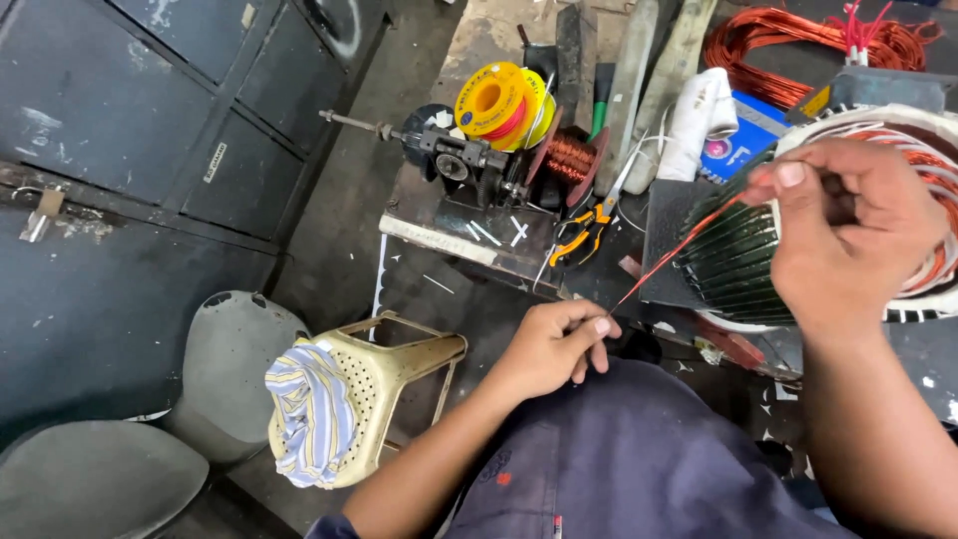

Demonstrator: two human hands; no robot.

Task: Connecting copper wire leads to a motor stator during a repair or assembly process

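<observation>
The left hand [554,344] is pinching one end of a thin copper wire [679,250] low by the lap. The right hand [848,235] is closed on the other end, up against the motor [738,260] on the counter [449,235]. The wire is stretching tight between the two hands. Orange pliers [584,232] and a yellow spool [499,103] are lying behind on the counter.

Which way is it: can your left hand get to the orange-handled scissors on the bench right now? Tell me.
Probably yes. The left hand pinches the end of a copper wire, and the scissors lie in the open on the bench just beyond it, with nothing over them. The hand would likely have to let the wire go first.
</observation>
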